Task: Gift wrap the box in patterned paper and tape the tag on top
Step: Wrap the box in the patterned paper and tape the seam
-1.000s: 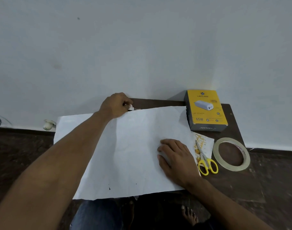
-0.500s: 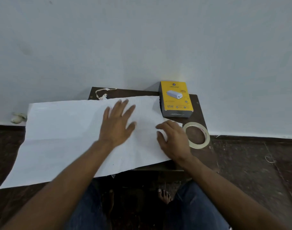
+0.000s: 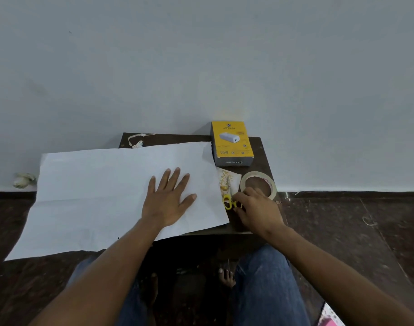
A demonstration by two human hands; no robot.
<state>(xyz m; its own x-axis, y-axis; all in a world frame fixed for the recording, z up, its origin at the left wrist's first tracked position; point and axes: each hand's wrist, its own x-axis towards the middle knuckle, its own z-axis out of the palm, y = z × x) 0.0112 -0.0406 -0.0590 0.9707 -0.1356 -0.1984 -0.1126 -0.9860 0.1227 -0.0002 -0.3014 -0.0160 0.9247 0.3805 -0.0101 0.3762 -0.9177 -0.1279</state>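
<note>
A large sheet of wrapping paper [image 3: 102, 191] lies white side up across a small dark table [image 3: 262, 149] and hangs off its left side. My left hand [image 3: 169, 198] presses flat on the sheet with fingers spread. A yellow and grey box [image 3: 231, 143] stands at the table's back right corner. A printed gift tag [image 3: 228, 182] lies in front of the box. My right hand [image 3: 255, 209] has its fingers curled at the yellow handles of the scissors [image 3: 229, 202], which lie on the tag. A roll of clear tape [image 3: 257, 187] lies flat just behind that hand.
A white wall rises right behind the table. A curl of ribbon [image 3: 136, 141] lies at the table's back left. A crumpled scrap [image 3: 24, 180] sits on the dark floor by the wall. My knees in jeans are under the table's front edge.
My right hand left the paper and moved right onto the scissors' handles. My left hand stays flat on the sheet. The tag and scissors have come back into sight.
</note>
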